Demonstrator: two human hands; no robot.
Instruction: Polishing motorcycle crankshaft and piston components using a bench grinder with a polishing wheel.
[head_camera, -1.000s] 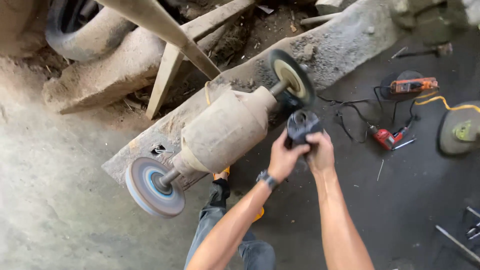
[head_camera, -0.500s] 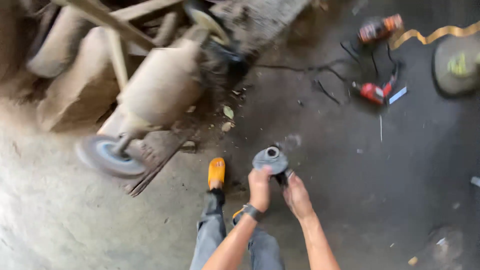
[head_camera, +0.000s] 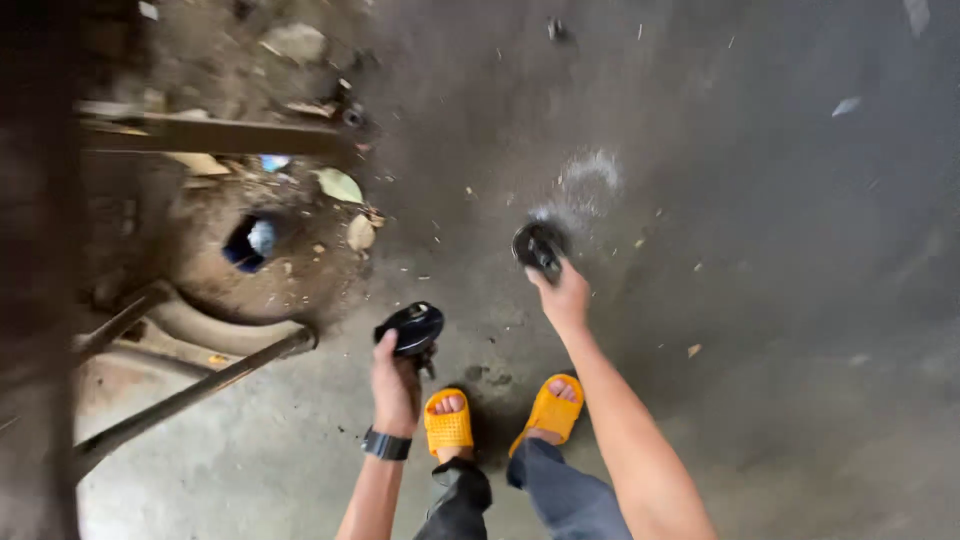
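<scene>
I am looking straight down at a dark concrete floor. My left hand (head_camera: 395, 380), with a black watch at the wrist, grips a round black tool part (head_camera: 412, 328) just above my left foot. My right hand (head_camera: 563, 297) reaches further out and holds a second round black disc-shaped part (head_camera: 537, 245) low over the floor, beside a pale dusty patch (head_camera: 590, 175). The two hands are apart, each with its own piece. My feet wear orange slippers (head_camera: 450, 422) below the hands.
At the left lie a rusty metal frame with a long bar (head_camera: 190, 395), a round hole in the dirt (head_camera: 250, 243), a wooden beam (head_camera: 215, 135) and scattered rubble and scraps (head_camera: 340, 185). Small chips dot the floor to the right.
The view has dropped from the bench grinder and power tools to the floor at my feet. The single tool held in both hands is now two pieces, one in each hand.
</scene>
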